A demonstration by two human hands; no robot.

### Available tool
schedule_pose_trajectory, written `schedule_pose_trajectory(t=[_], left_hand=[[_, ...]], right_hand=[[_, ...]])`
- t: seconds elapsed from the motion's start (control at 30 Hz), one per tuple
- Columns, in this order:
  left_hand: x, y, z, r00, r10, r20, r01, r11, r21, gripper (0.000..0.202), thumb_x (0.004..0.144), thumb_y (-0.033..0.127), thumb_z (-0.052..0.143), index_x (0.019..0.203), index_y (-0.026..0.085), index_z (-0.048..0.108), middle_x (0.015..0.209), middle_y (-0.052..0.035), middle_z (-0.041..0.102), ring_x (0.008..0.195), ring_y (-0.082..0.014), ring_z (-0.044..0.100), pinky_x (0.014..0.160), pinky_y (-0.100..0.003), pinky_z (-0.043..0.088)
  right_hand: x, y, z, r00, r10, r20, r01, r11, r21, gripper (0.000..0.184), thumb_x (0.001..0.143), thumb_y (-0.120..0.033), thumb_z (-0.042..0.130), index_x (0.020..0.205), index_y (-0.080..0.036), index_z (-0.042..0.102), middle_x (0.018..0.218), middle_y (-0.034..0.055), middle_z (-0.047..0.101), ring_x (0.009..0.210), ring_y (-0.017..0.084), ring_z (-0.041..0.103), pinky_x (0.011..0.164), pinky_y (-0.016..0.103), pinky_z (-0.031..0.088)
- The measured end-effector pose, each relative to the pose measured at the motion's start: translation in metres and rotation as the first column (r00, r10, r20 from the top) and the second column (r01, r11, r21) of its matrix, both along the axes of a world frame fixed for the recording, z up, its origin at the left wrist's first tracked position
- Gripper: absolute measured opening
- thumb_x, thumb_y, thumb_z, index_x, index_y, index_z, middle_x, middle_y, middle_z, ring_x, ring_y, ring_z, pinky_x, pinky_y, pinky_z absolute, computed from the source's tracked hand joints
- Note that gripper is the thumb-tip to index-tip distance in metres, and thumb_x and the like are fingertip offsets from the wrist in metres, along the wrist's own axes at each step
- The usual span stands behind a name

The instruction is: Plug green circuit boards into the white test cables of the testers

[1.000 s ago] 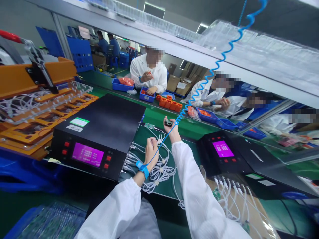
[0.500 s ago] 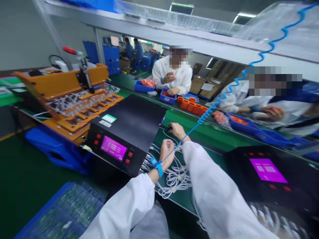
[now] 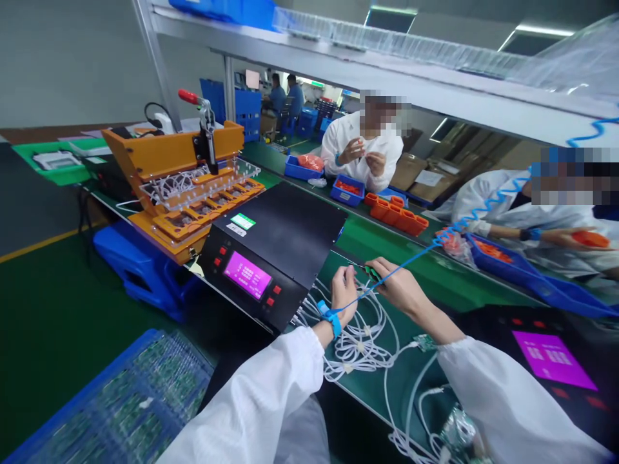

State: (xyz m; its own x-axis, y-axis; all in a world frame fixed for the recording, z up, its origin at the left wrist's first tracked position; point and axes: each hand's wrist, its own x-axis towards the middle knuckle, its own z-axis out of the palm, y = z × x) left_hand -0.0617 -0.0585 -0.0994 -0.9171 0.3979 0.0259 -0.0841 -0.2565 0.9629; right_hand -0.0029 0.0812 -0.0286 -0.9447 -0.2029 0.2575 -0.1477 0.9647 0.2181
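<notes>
My right hand [image 3: 399, 287] pinches a small green circuit board [image 3: 372, 273] above the dark green bench. Just left of it, my left hand [image 3: 344, 291] is closed with its fingers curled; what they hold, if anything, is hidden. A blue wrist strap [image 3: 333, 323] circles my left wrist, and its coiled cord crosses in front of my right hand. Beneath both hands lie looped white cables [image 3: 360, 348], several plugged into the side of a black tester box [image 3: 285, 241] with a lit magenta screen. Another circuit board [image 3: 424, 342] on a white cable lies near my right forearm.
An orange clamp fixture [image 3: 193, 193] stands left of the tester. At the right is a second black box [image 3: 556, 354]. Boards fill a blue tray [image 3: 130, 399] at lower left. Across the green belt, co-workers handle orange parts by blue bins [image 3: 347, 193]. A shelf [image 3: 387, 64] hangs overhead.
The view has swung, shifting the bench leftover items rightward in the picture. My right hand has drawn back slightly from the tester, and the green board in its fingers now shows clearly.
</notes>
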Motion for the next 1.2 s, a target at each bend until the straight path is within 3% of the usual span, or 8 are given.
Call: schedule_pose_trajectory(t=[0.17, 0.27, 0.4, 0.53, 0.67, 0.93, 1.07, 1.2], left_hand=[[0.010, -0.009, 0.003, 0.985, -0.004, -0.174, -0.029, 0.982, -0.188, 0.034, 0.106, 0.030, 0.044, 0.073, 0.023, 0.046, 0.075, -0.0018, 0.052, 0.082, -0.0201, 0.055, 0.086, -0.032, 0.045], [0.018, -0.015, 0.000, 0.983, -0.036, -0.181, -0.007, 0.973, -0.231, 0.036, 0.103, 0.025, 0.048, 0.068, 0.024, 0.042, 0.076, -0.0027, 0.052, 0.083, -0.0209, 0.056, 0.087, -0.033, 0.045], [0.016, -0.016, -0.002, 0.985, -0.087, -0.149, 0.056, 0.978, -0.201, 0.031, 0.104, 0.022, 0.047, 0.073, 0.023, 0.050, 0.080, -0.0042, 0.062, 0.081, -0.0194, 0.062, 0.082, -0.030, 0.047], [0.004, -0.009, 0.006, 0.980, -0.148, -0.135, 0.130, 0.983, -0.129, 0.015, 0.104, 0.030, 0.051, 0.102, 0.020, 0.063, 0.087, -0.0047, 0.069, 0.081, -0.0184, 0.066, 0.077, -0.028, 0.049], [0.001, -0.007, 0.017, 0.950, -0.222, -0.219, 0.207, 0.974, -0.090, 0.023, 0.105, 0.037, 0.050, 0.103, 0.020, 0.066, 0.074, -0.0012, 0.065, 0.069, -0.0172, 0.063, 0.069, -0.027, 0.045], [-0.007, -0.016, 0.028, 0.910, -0.328, -0.254, 0.245, 0.919, -0.310, 0.034, 0.104, 0.035, 0.050, 0.074, 0.023, 0.057, 0.066, -0.0037, 0.065, 0.070, -0.0221, 0.068, 0.072, -0.030, 0.047], [-0.010, -0.010, 0.028, 0.921, -0.295, -0.255, 0.180, 0.902, -0.392, 0.034, 0.103, 0.031, 0.049, 0.071, 0.024, 0.055, 0.071, -0.0089, 0.069, 0.081, -0.0276, 0.071, 0.077, -0.034, 0.048], [-0.001, -0.008, 0.019, 0.910, -0.344, -0.231, 0.209, 0.862, -0.461, 0.032, 0.097, 0.022, 0.057, 0.065, 0.023, 0.054, 0.070, -0.0094, 0.068, 0.082, -0.0284, 0.072, 0.081, -0.035, 0.050]], right_hand=[[-0.005, 0.012, -0.001, 1.000, -0.003, -0.014, 0.004, 0.992, 0.129, 0.026, 0.093, -0.010, 0.050, 0.111, -0.018, 0.067, 0.099, 0.0158, 0.074, 0.087, 0.028, 0.070, 0.081, 0.037, 0.052], [-0.015, 0.039, 0.005, 0.967, -0.212, -0.140, 0.215, 0.977, 0.005, 0.018, 0.095, -0.020, 0.051, 0.102, -0.019, 0.067, 0.095, 0.0166, 0.074, 0.081, 0.028, 0.069, 0.071, 0.036, 0.049], [-0.022, 0.046, 0.012, 0.791, -0.521, -0.320, 0.365, 0.822, -0.437, 0.033, 0.096, -0.051, 0.054, 0.087, -0.021, 0.063, 0.076, 0.0116, 0.070, 0.066, 0.026, 0.063, 0.060, 0.034, 0.042], [-0.018, -0.005, 0.013, 0.847, -0.469, -0.250, 0.190, 0.707, -0.681, 0.044, 0.089, -0.064, 0.061, 0.078, -0.022, 0.058, 0.065, 0.0019, 0.061, 0.058, 0.017, 0.052, 0.058, 0.030, 0.040], [-0.020, -0.041, 0.012, 0.871, -0.445, -0.211, 0.122, 0.610, -0.783, 0.042, 0.091, -0.061, 0.062, 0.076, -0.021, 0.060, 0.064, -0.0010, 0.057, 0.059, 0.015, 0.047, 0.058, 0.029, 0.037], [-0.030, -0.022, 0.001, 0.855, -0.509, -0.097, 0.122, 0.379, -0.917, 0.058, 0.076, -0.072, 0.074, 0.061, -0.023, 0.048, 0.055, -0.0050, 0.044, 0.055, 0.012, 0.036, 0.053, 0.029, 0.031], [-0.046, -0.012, -0.011, 0.795, -0.606, -0.035, 0.087, 0.171, -0.981, 0.060, 0.056, -0.070, 0.086, 0.059, -0.021, 0.052, 0.055, -0.0047, 0.049, 0.057, 0.012, 0.040, 0.055, 0.028, 0.034], [-0.066, 0.012, -0.005, 0.651, -0.756, -0.068, 0.022, 0.108, -0.994, 0.060, 0.064, -0.075, 0.079, 0.065, -0.022, 0.051, 0.058, -0.0044, 0.050, 0.059, 0.013, 0.042, 0.056, 0.028, 0.035]])
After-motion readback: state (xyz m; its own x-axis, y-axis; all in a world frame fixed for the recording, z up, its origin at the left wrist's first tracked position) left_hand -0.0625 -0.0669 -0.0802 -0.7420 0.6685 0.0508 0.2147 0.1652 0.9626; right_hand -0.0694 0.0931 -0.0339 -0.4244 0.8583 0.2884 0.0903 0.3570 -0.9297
